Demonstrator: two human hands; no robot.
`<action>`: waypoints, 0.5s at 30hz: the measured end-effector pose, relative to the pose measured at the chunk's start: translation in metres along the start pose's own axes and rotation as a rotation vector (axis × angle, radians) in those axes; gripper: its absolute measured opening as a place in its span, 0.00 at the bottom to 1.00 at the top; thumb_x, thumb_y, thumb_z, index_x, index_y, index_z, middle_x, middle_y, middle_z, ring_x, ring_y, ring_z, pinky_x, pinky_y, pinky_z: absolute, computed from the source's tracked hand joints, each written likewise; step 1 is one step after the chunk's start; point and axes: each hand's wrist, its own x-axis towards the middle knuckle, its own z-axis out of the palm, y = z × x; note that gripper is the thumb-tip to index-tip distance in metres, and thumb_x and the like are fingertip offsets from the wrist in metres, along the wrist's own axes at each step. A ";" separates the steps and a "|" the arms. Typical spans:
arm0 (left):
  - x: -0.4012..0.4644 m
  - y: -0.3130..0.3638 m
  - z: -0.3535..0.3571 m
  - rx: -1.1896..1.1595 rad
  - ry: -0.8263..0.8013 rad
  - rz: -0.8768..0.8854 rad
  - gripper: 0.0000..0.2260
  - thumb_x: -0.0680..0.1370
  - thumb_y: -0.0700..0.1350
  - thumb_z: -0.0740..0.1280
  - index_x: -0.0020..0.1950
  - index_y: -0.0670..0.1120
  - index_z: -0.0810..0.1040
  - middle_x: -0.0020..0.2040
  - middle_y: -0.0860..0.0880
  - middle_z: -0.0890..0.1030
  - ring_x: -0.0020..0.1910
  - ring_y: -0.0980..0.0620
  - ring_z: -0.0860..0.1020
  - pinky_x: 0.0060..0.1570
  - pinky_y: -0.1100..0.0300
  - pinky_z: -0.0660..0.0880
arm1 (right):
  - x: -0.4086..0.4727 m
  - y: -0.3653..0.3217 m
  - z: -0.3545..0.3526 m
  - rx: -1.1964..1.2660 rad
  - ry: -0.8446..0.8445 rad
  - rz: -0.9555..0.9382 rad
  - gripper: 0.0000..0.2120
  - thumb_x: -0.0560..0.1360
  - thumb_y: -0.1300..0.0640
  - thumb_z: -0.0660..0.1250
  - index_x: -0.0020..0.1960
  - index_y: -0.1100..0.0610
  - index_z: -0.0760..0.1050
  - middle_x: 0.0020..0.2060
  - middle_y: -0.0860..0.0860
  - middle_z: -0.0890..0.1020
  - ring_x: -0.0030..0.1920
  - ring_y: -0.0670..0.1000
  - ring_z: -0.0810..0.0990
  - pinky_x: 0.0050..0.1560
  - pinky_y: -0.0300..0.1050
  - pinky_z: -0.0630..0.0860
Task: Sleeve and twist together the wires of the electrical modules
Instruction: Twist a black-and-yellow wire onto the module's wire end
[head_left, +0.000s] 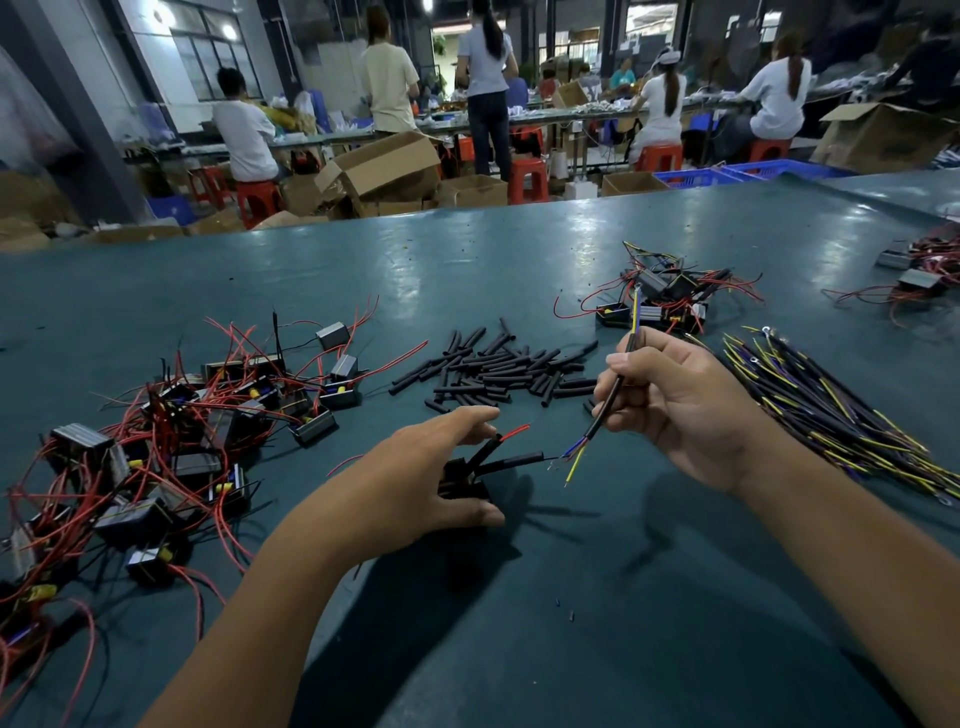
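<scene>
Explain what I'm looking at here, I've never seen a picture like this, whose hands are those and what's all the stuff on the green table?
There is one picture, taken by a camera worn on a person's head, looking forward and down at their own two bare hands. No machine is involved. The left hand holds a small black module whose wires already carry black sleeves. The right hand pinches a black cable with blue and yellow cores bared at its end. On the green table lie a heap of modules with red wires at left, a pile of black sleeve pieces in the middle, a bundle of cables at right, and a smaller heap of modules farther back. Behind, other workers sit at long benches.
</scene>
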 end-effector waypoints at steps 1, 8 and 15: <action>-0.001 0.002 -0.002 0.014 0.005 0.004 0.38 0.70 0.60 0.76 0.75 0.62 0.62 0.62 0.72 0.69 0.62 0.77 0.66 0.61 0.72 0.63 | 0.000 0.000 0.000 0.005 0.004 0.002 0.08 0.78 0.66 0.62 0.41 0.57 0.70 0.31 0.54 0.81 0.28 0.49 0.79 0.26 0.38 0.77; -0.006 0.024 -0.012 0.002 0.510 0.301 0.16 0.76 0.57 0.72 0.57 0.48 0.82 0.53 0.58 0.78 0.52 0.56 0.76 0.56 0.55 0.72 | 0.000 0.000 0.001 0.036 -0.020 -0.030 0.07 0.69 0.59 0.68 0.42 0.57 0.70 0.31 0.54 0.81 0.29 0.50 0.79 0.27 0.38 0.78; -0.007 0.042 0.007 -0.047 0.308 0.303 0.11 0.78 0.57 0.69 0.49 0.50 0.81 0.45 0.57 0.79 0.45 0.52 0.78 0.51 0.53 0.72 | -0.001 0.001 0.005 0.052 -0.088 -0.074 0.07 0.70 0.60 0.67 0.43 0.58 0.69 0.32 0.55 0.82 0.30 0.52 0.82 0.28 0.39 0.78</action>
